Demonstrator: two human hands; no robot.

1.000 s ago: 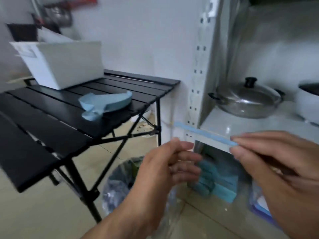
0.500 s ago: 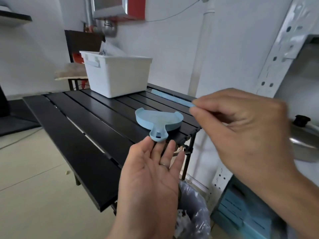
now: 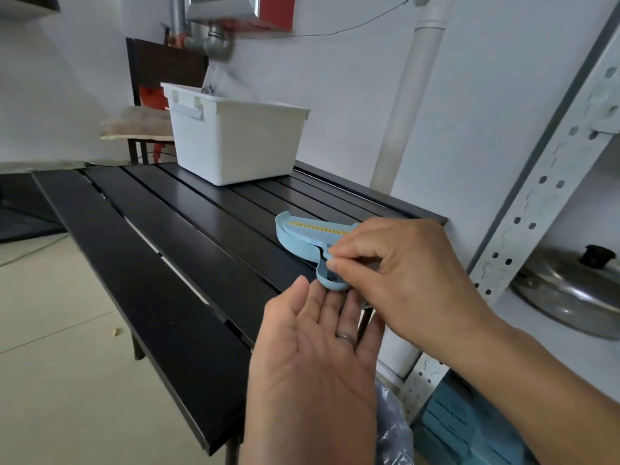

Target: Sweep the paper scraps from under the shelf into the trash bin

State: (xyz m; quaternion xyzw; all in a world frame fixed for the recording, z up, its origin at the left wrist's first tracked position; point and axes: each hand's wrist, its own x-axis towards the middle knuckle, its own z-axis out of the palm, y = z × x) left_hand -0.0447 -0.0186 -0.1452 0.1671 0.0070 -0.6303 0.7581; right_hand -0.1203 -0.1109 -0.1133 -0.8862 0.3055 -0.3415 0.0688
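Pinching dustpan (image 3: 303, 236) handle, R grip (image 3: 396, 273).

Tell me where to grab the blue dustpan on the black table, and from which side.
Take the dustpan by its short stubby handle, coming from the near table edge. The handle juts past that edge toward the person, so fingers can probably wrap it from below. The pan's wide curved body lies flat on the slats, offering little to pinch. The right hand is already at the handle; the left hand waits open beneath.
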